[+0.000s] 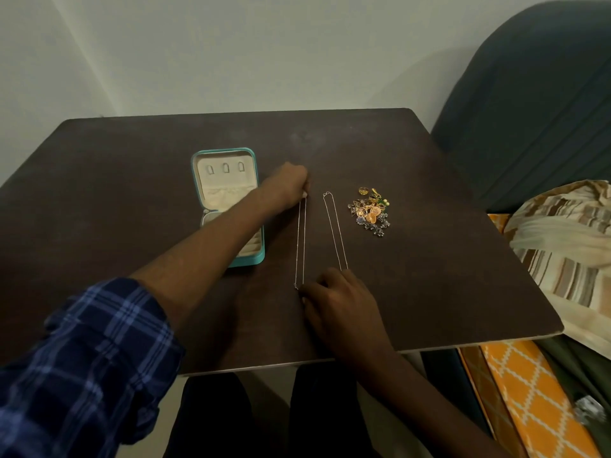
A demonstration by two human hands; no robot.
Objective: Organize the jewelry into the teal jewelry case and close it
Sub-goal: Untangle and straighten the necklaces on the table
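Head view: nearest, the right hand lies on the dark counter, fingers loosely curled, its fingertips touching the near end of a thin chain; whether they pinch it I cannot tell. A second chain lies just to the right, its near end hidden under this hand. Farther out, the left hand, its arm in a blue plaid sleeve, pinches the first chain's far end, so the chain runs straight between both hands. Left of the chains, partly under the left forearm, the teal case lies open with its cream lining up. Right of the chains sits a small jewelry heap, gold and silver pieces tangled together
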